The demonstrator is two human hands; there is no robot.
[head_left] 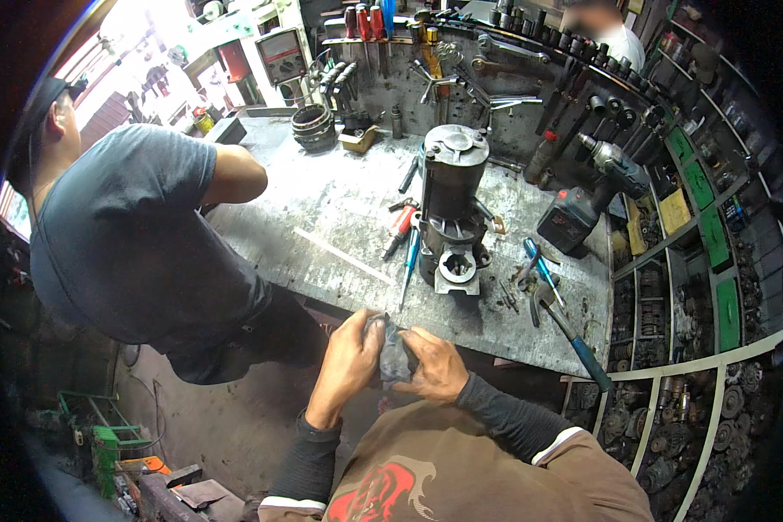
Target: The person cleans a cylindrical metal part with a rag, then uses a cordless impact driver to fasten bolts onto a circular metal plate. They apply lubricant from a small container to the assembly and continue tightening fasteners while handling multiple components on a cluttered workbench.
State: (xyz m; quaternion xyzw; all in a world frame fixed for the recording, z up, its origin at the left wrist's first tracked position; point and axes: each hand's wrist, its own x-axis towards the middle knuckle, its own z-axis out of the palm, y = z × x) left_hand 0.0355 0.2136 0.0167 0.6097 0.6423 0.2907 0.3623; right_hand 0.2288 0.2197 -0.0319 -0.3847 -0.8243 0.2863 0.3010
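Pointing lengthwise forward: grey cloth (pixel 395 355)

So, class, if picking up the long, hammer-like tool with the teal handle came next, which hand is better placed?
Probably the right hand: the teal-handled tool lies to its right. The left hand is farther away. Both hold a grey, cloth-like bundle, so the right would first need freeing.
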